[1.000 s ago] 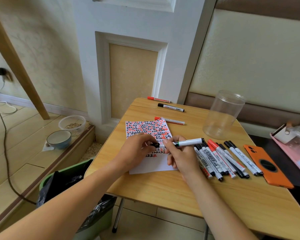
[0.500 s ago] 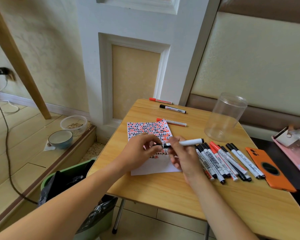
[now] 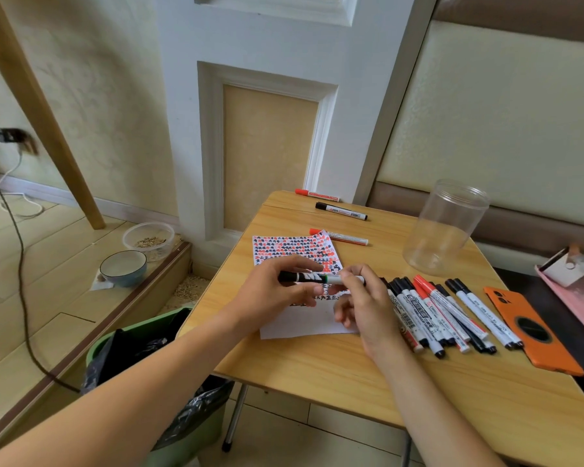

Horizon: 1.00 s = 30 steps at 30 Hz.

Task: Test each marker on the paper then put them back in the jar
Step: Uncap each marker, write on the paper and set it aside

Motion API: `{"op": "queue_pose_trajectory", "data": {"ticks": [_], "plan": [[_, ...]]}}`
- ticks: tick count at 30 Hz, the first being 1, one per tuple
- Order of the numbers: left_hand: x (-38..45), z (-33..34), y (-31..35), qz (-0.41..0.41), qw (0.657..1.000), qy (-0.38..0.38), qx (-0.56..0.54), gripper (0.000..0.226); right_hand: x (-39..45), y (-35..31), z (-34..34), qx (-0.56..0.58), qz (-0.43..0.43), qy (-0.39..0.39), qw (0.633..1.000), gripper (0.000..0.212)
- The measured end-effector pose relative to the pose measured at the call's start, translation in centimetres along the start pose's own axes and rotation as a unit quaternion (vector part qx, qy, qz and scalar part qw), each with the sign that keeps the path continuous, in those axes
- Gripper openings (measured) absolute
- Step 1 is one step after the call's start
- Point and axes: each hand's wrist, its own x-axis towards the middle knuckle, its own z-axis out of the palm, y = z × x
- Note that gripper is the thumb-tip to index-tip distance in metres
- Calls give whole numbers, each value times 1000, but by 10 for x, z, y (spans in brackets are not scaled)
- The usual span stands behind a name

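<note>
The clear plastic jar (image 3: 444, 227) stands empty at the far right of the wooden table (image 3: 317, 365), so by my reading no marker has gone back yet: a dozen or so slim white-barrelled ones with black or red caps lie in a row (image 3: 442, 315) beside the right hand, three more lie farther back, and the paper (image 3: 294, 251) is already thick with red and black scribbles over its upper part. The left hand (image 3: 273, 291) and the right hand (image 3: 364, 298) both pinch one marker (image 3: 317, 278), held level just above the paper, fingers curled round its black cap end and its white barrel.
</note>
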Motion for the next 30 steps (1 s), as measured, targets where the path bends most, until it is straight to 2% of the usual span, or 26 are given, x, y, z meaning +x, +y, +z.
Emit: {"op": "queue_pose_trajectory", "data": {"ticks": [2,6,15,18,20,22,26,28,30], "plan": [[1,3,-3,-16,999,18,-42,27,0,1,0,-27,-11,-5,1000,12],[4,8,-9,-18,998,46,-50,15,-1,3,1,-41,-15,-2,999,15],[6,13,-12,-15,998,58,-25,13,0,4,2,-32,-7,17,999,13],[9,5,-10,-4,994,51,93,12,-1,5,2,-64,-12,23,998,14],[11,-3,-10,29,964,48,259,13,-1,7,3,-105,-32,16,994,13],[11,-8,-10,56,929,32,364,21,-1,10,5,-161,-54,11,985,10],[5,-16,-6,85,900,19,427,26,-1,13,7,-226,-93,44,969,35],[0,-27,-4,84,892,41,443,25,0,15,8,-268,-135,73,951,35],[-7,-43,-1,72,888,76,447,23,0,15,11,-336,-196,85,917,25]]}}
